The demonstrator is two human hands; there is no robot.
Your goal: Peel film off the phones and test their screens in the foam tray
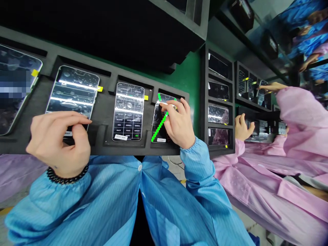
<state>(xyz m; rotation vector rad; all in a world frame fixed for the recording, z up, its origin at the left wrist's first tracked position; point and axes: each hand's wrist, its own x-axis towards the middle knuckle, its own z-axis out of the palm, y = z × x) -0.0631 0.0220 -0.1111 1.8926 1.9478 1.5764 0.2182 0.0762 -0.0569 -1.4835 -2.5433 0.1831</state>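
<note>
Black tray [105, 106]: my left hand [60, 136] loosely open, right hand [179, 124] likewise over a phone [159, 119] (likely slick, fragile; grip its edges).

Green tabletop [195, 68] beneath black compartmented trays [104, 106] holding phones [128, 114]

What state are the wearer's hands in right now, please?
Left hand: curled over a phone, nothing visibly held; open or closed, cannot tell.
Right hand: open, bent over the green-lined phone, holding nothing visible.

- Glare: white light bands cross the phone screens [129, 99].
- Shadow: black panel [84, 32] dark, detail lost.
- Distortion: frame edges stretched.
- Blur: upper-right blue clothing [316, 34] soft.
- Pixelation: far-left screen [17, 63].
</note>
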